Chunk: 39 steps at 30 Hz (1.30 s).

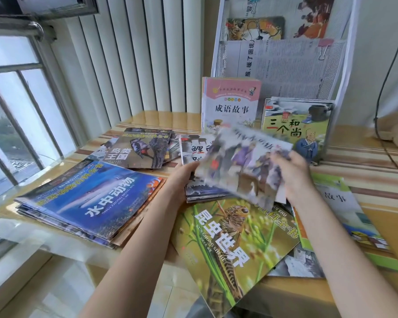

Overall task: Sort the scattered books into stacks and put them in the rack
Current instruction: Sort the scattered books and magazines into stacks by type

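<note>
Books lay all over the table point(365, 157) in the head view, and what a spread it was! Both hands were on one thin blurred picture book point(244, 166), held tilted just above a small pile of ink-style storybooks point(193, 152). The left hand point(184, 177) had its fingers tucked under the book's near-left edge, out of sight; the right hand point(294, 173) gripped the right edge, fingers curled over it. To the left sat a fanned stack topped by the blue sea-animals book point(97, 198), and beyond it the bird book point(140, 148) on a looser heap. The green insect book point(234, 235) lay nearest the person, overhanging the table edge. Two batches already stood at the foot of the white rack point(338, 26): the pink idiom-story book point(232, 102) and the three-monks book point(296, 125).

The step looked like matching this book to its pile. Best done, I reckoned, by lowering it flat, corners squared to the storybooks beneath, and both hands letting go together so nothing slid.
</note>
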{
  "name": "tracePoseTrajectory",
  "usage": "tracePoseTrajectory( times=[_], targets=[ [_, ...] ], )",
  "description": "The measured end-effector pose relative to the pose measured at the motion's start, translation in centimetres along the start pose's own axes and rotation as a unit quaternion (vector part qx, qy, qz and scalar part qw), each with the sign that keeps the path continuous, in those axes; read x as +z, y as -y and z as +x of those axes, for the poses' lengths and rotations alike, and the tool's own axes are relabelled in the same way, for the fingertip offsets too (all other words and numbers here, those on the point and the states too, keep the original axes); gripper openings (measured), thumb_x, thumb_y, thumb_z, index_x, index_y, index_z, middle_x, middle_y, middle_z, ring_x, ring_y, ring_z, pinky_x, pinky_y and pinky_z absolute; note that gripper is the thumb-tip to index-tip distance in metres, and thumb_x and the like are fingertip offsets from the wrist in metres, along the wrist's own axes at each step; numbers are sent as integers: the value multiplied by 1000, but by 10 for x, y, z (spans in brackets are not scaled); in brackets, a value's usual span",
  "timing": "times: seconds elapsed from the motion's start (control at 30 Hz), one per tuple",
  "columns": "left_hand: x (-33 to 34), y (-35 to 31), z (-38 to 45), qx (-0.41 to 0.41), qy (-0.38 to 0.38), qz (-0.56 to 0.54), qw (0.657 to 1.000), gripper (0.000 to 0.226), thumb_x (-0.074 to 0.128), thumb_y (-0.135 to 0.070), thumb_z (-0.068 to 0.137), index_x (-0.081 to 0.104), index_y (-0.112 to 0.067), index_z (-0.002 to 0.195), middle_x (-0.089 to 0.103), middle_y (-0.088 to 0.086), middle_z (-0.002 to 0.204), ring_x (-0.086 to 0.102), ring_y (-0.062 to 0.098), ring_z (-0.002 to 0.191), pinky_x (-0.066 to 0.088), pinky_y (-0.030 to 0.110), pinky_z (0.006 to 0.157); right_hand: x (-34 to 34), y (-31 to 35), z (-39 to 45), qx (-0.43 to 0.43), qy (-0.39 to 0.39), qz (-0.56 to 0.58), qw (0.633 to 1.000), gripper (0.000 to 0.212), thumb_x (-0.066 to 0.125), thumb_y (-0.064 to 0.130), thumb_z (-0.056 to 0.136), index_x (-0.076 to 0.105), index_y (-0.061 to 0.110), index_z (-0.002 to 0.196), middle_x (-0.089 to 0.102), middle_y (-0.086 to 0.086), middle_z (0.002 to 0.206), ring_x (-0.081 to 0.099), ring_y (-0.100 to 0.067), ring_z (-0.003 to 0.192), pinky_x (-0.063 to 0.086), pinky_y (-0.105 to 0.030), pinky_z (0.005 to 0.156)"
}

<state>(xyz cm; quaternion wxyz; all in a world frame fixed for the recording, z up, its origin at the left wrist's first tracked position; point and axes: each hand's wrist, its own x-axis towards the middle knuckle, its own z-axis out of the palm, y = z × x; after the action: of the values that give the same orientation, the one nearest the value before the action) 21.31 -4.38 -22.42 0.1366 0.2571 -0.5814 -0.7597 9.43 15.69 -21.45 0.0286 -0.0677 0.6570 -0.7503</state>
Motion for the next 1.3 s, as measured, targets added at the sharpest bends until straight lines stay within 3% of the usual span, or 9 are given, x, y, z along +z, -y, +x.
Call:
tracePoseTrajectory(
  times=[0.17, 0.3, 0.4, 0.43, 0.47, 0.57, 0.77, 1.17, 1.3],
  targets=[
    [0, -5, -10, 17, 73, 38, 997, 64, 64, -73, 67, 66, -24, 108, 68, 7, 117, 64, 26, 107, 48, 45, 96, 15, 0, -14, -149, 45, -232, 960, 43, 48, 21, 98, 40, 5, 138, 48, -10, 137, 44, -23, 127, 35, -31, 98],
    [13, -5, -18, 87, 143, -13, 986, 28, 67, -5, 82, 58, -10, 108, 74, 7, 88, 71, 20, 73, 59, 33, 66, 20, 8, -25, -198, 86, -193, 957, 53, 42, 25, 100, 22, 18, 148, 24, 1, 154, 35, -9, 131, 28, -29, 111],
    [17, -10, -23, 168, 138, -5, 976, 26, 65, 3, 82, 59, -15, 100, 74, 1, 84, 70, 17, 74, 58, 30, 67, 19, 22, -34, -289, 89, -118, 946, 71, 53, 25, 94, 10, 24, 150, 9, 8, 157, 51, -10, 90, 43, -11, 83],
    [19, -14, -23, 201, 134, 10, 970, 25, 66, 2, 81, 61, -15, 99, 73, 0, 85, 69, 16, 76, 57, 29, 69, 19, 28, -36, -318, 73, -119, 938, 74, 55, 26, 93, 10, 18, 150, 12, 5, 157, 30, 2, 89, 41, -7, 79],
    [20, -18, -23, 230, 129, 24, 964, 23, 67, 2, 81, 63, -14, 96, 72, -1, 84, 67, 16, 76, 56, 28, 70, 19, 36, -41, -335, 53, -120, 933, 72, 55, 27, 92, 13, 11, 149, 21, 1, 154, 33, -27, 118, 41, -7, 80],
    [24, -26, -22, 277, 112, 47, 953, 19, 73, -1, 76, 66, -12, 89, 69, 1, 79, 62, 15, 70, 53, 24, 63, 19, 41, -42, -386, 24, -125, 914, 61, 56, 23, 93, 20, 14, 141, 53, 9, 126, 52, -27, 85, 45, -35, 74],
    [26, -4, -11, 234, 93, 46, 967, 33, 81, -9, 70, 64, -21, 95, 73, -10, 83, 69, 5, 79, 54, 19, 66, 15, 16, -29, -183, 157, -214, 947, 45, 59, 41, 86, 36, 24, 120, 50, 26, 108, 47, 18, 94, 38, -3, 84],
    [13, -3, 7, 118, 36, -120, 985, 24, 78, -23, 67, 69, -18, 88, 74, 0, 77, 68, 17, 66, 52, 36, 74, 13, 12, -43, -36, 148, -382, 911, 70, 1, 58, 93, 24, 23, 149, 29, -6, 154, 27, -29, 140, 20, -40, 112],
    [13, -2, 9, 93, 6, -166, 982, 11, 69, -17, 84, 66, -19, 95, 73, -5, 70, 69, 10, 59, 56, 24, 57, 11, 17, -50, -27, 127, -397, 909, 86, -3, 63, 89, 62, 7, 97, 60, -19, 96, 56, -34, 103, 40, -40, 91]
  ],
)
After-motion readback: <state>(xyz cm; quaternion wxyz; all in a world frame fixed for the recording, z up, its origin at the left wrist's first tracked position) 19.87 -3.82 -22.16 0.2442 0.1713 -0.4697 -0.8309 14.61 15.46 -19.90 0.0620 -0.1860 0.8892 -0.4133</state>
